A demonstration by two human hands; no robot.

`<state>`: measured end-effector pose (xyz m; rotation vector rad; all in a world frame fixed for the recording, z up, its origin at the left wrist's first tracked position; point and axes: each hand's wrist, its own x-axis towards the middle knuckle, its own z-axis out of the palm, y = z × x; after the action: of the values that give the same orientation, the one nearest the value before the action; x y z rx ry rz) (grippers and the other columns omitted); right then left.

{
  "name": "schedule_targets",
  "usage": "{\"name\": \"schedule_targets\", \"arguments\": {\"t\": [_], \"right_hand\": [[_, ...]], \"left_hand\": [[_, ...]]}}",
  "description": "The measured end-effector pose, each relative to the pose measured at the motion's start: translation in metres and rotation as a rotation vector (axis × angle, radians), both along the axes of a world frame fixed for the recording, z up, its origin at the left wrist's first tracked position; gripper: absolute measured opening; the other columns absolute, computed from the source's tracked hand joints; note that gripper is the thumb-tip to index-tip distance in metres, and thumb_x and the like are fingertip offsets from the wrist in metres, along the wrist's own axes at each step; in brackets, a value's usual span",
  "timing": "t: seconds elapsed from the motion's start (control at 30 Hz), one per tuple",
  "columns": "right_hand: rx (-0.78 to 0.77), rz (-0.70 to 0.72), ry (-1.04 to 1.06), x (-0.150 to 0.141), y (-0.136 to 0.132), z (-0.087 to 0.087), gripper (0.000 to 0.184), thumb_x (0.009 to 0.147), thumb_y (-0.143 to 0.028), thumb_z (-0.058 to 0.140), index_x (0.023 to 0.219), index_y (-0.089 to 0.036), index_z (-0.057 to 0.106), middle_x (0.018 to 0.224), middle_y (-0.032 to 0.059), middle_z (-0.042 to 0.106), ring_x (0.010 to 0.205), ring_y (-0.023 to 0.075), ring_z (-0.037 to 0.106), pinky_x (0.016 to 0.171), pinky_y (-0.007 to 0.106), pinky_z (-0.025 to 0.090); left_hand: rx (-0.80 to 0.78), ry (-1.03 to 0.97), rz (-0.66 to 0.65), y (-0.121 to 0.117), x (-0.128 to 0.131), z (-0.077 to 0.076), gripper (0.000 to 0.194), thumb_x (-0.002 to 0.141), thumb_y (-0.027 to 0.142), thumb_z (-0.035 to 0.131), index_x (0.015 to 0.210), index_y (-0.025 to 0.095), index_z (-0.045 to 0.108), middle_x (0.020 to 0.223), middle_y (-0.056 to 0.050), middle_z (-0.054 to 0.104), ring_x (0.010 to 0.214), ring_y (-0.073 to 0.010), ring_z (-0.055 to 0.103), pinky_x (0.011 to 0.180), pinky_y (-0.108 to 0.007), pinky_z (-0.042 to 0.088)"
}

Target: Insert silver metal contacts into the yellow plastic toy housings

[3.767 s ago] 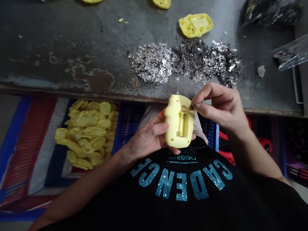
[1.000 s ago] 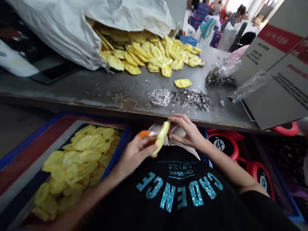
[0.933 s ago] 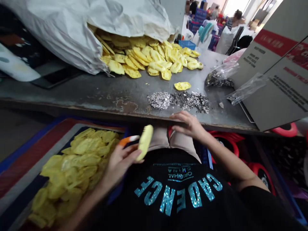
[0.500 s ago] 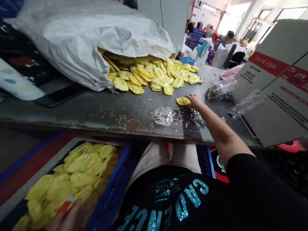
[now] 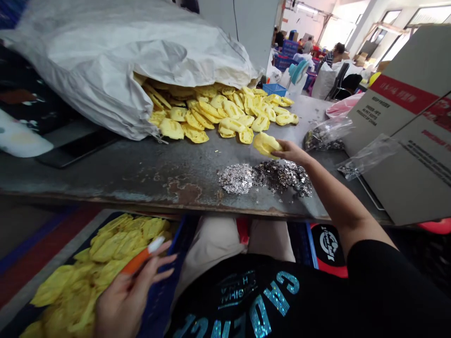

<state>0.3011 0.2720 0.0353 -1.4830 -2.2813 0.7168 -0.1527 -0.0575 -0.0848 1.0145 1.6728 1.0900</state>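
My right hand grips the edge of a yellow molded piece, rounded and shell-like, just above the worktable. Beneath it lie a heap of small silver metal bits and a darker heap of metal bits. At the lower left, my left hand is closed around an orange stick with a white tip, its other fingers stretched out. Many loose yellow pieces lie below that hand, in a blue crate.
A large white sack spills a pile of yellow pieces onto the table. A phone-like dark slab lies at left. To the right are a plastic bag of metal bits and a cardboard carton. A person sits far back.
My right hand has lifted the yellow piece off the table and turned it so its smooth side shows. My left hand has risen from the crate's yellow pieces with the orange stick.
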Motion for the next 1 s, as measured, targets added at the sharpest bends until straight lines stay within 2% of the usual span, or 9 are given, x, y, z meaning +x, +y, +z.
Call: {"name": "schedule_targets", "arguments": {"t": [0.07,0.2,0.3,0.43,0.53,0.63,0.7,0.83,1.0], "right_hand": [[-0.046,0.073,0.149,-0.007,-0.035,0.006,0.053,0.112,-0.056,0.068,0.147,-0.016,0.066,0.118,0.0077,0.083,0.092,0.0196,0.076,0.076,0.032,0.066],[-0.227,0.351,0.352,-0.025,-0.131,0.007,0.043,0.100,-0.056,0.080,0.122,-0.021,0.071,0.104,0.0017,0.081,0.088,0.0165,0.073,0.073,0.027,0.061],[-0.274,0.610,0.263,-0.042,-0.203,-0.002,0.017,0.098,-0.030,0.082,0.111,-0.022,0.073,0.091,-0.0029,0.077,0.076,0.0130,0.067,0.071,0.025,0.053],[-0.248,0.470,0.169,-0.055,-0.261,-0.020,0.027,0.099,-0.021,0.080,0.125,-0.021,0.073,0.088,-0.0022,0.076,0.069,0.0139,0.064,0.067,0.027,0.045],[-0.304,0.380,0.317,-0.046,-0.280,-0.033,0.031,0.103,-0.033,0.084,0.128,-0.021,0.071,0.091,-0.0028,0.077,0.072,0.0139,0.068,0.068,0.026,0.047],[-0.320,0.297,0.551,-0.019,-0.285,-0.050,0.054,0.100,-0.054,0.089,0.140,-0.024,0.069,0.107,0.0004,0.084,0.090,0.0178,0.078,0.077,0.028,0.057],[-0.162,0.059,0.584,0.004,-0.281,-0.064,0.051,0.102,-0.059,0.085,0.138,-0.025,0.071,0.113,0.0030,0.086,0.098,0.0200,0.080,0.083,0.032,0.060],[0.214,-0.437,0.295,0.038,-0.258,-0.088,0.015,0.105,-0.038,0.071,0.101,-0.025,0.078,0.096,0.0033,0.080,0.095,0.0230,0.072,0.092,0.040,0.052],[0.252,-0.447,0.075,0.025,-0.227,-0.094,0.008,0.102,-0.033,0.078,0.103,-0.026,0.082,0.106,0.0072,0.082,0.111,0.0304,0.069,0.102,0.046,0.041]], "left_hand": [[0.085,-0.066,-0.041,0.026,0.034,0.034,0.057,0.102,0.071,0.080,0.139,0.027,0.080,0.156,-0.011,0.079,0.123,-0.0402,0.084,0.095,-0.056,0.077],[0.167,-0.396,-0.480,0.075,0.090,0.084,0.092,0.095,0.070,0.090,0.170,0.025,0.061,0.177,-0.021,0.063,0.149,-0.0451,0.071,0.092,-0.042,0.075],[-0.081,-0.507,-0.795,0.094,0.118,0.086,0.085,0.098,0.077,0.082,0.159,0.019,0.072,0.161,-0.021,0.075,0.138,-0.0389,0.078,0.095,-0.034,0.071],[-0.427,-0.393,-1.130,0.088,0.142,0.068,0.062,0.089,0.069,0.095,0.121,0.016,0.088,0.107,-0.013,0.088,0.092,-0.0255,0.083,0.072,-0.026,0.063],[-0.484,-0.425,-1.155,0.076,0.149,0.061,0.064,0.091,0.075,0.091,0.120,0.018,0.089,0.107,-0.013,0.089,0.094,-0.0282,0.085,0.076,-0.030,0.066],[-0.526,-0.496,-1.114,0.071,0.147,0.061,0.070,0.097,0.078,0.083,0.136,0.019,0.085,0.117,-0.017,0.091,0.101,-0.0283,0.087,0.082,-0.029,0.069],[-0.556,-0.581,-1.022,0.071,0.143,0.063,0.071,0.100,0.076,0.081,0.140,0.017,0.083,0.120,-0.019,0.091,0.104,-0.0283,0.089,0.086,-0.029,0.071],[-0.518,-0.781,-0.800,0.079,0.134,0.068,0.069,0.107,0.074,0.070,0.141,0.015,0.083,0.126,-0.021,0.090,0.105,-0.0354,0.090,0.088,-0.042,0.077],[-0.467,-1.013,-0.742,0.089,0.134,0.071,0.052,0.112,0.052,0.065,0.145,0.016,0.084,0.137,-0.022,0.087,0.117,-0.0423,0.089,0.095,-0.056,0.077]]}}
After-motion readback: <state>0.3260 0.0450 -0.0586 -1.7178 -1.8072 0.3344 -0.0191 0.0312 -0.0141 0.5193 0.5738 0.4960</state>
